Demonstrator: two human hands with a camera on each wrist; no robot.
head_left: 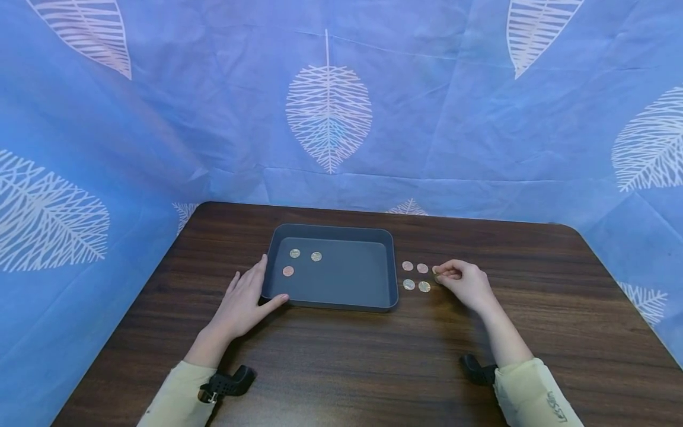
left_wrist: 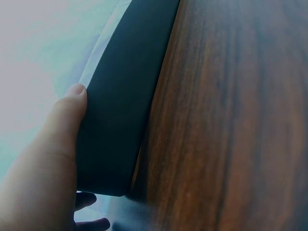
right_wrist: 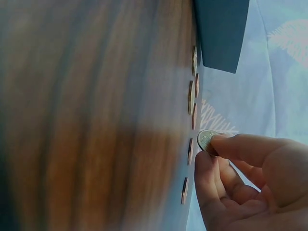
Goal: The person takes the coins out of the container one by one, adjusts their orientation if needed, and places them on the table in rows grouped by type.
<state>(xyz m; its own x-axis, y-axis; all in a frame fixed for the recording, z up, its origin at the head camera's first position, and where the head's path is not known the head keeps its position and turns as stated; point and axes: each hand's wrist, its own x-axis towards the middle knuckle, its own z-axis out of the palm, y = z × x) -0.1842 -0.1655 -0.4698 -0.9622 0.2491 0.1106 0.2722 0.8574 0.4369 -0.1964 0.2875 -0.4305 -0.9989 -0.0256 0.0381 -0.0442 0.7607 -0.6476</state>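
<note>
A dark grey rectangular tray [head_left: 347,279] lies on the table with three coins on its floor: two yellowish ones [head_left: 316,256] and a copper-coloured one [head_left: 288,271]. My left hand [head_left: 243,303] rests at its near left corner, the thumb on the front rim and the extended fingers along the left side. Right of the tray, my right hand [head_left: 469,286] pinches a coin [right_wrist: 206,141] between thumb and fingers, held on edge just off the table in the right wrist view. Several more coins [head_left: 408,266] lie between this hand and the tray; those under the hand are hidden in the head view.
The dark wooden table [head_left: 352,367] has rounded far corners. Behind it and at both sides hangs a blue cloth [head_left: 416,118] with white leaf prints. Each wrist wears a black camera mount [head_left: 229,382].
</note>
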